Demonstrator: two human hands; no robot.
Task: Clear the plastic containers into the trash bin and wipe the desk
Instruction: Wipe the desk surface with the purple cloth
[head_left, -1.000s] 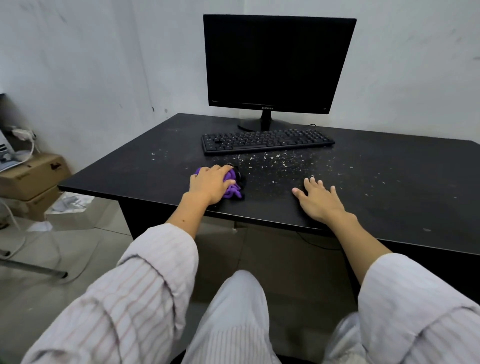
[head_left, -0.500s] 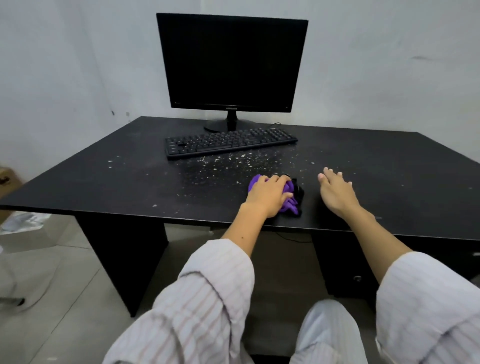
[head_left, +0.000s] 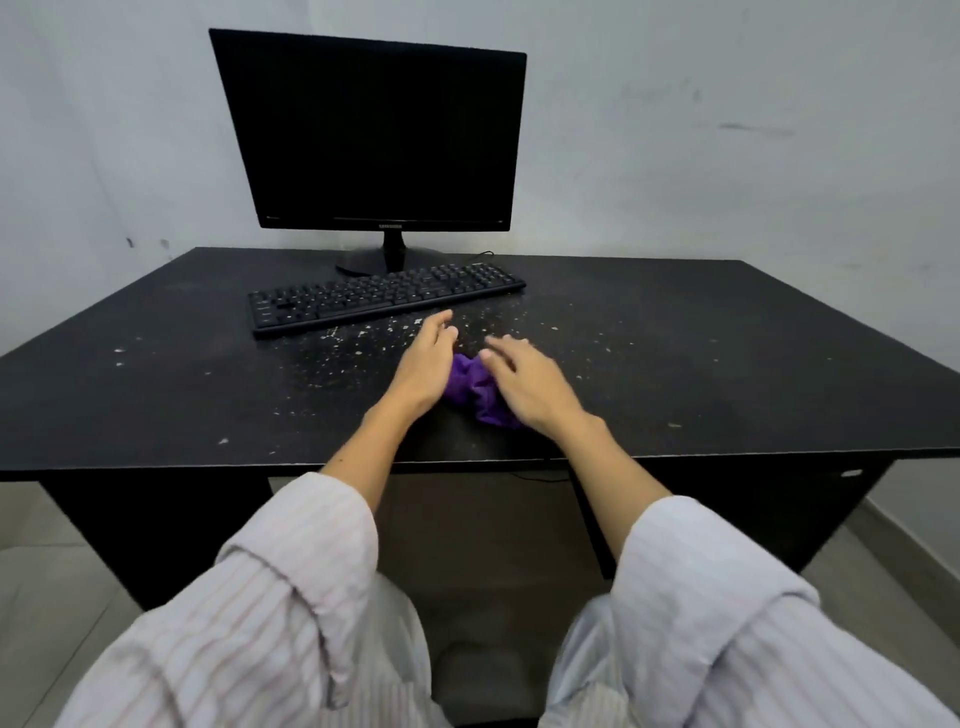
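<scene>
from the head view, a crumpled purple cloth (head_left: 475, 387) lies on the black desk (head_left: 156, 395) near its front edge, between the two hands and touching both. the left hand (head_left: 423, 361) and right hand (head_left: 524, 376) are loose, fingers spread, gripping nothing — pale crumbs (head_left: 363, 345) speckle the desktop before the keyboard (head_left: 384, 296).

Scuffed white wall (head_left: 727, 130); pale tiled floor (head_left: 47, 597); dim light.
</scene>
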